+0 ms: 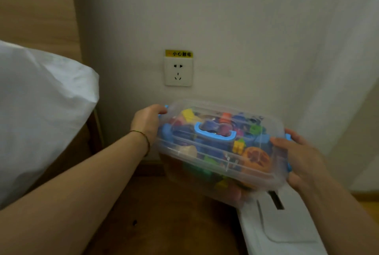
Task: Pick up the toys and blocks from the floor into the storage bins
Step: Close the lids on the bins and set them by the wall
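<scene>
Both hands hold a storage bin (194, 181) in the air above the wooden floor (164, 224), in front of a wall socket (178, 72). The left hand (146, 121) curls its fingers over the bin's left end. The right hand (301, 158) clasps the right end, thumb on the lid. The bin is clear, rounded plastic with a blue handle (215, 133), and is packed with colourful plastic toys (256, 159). Crumpled white bedding (41, 101) lies at the left.
</scene>
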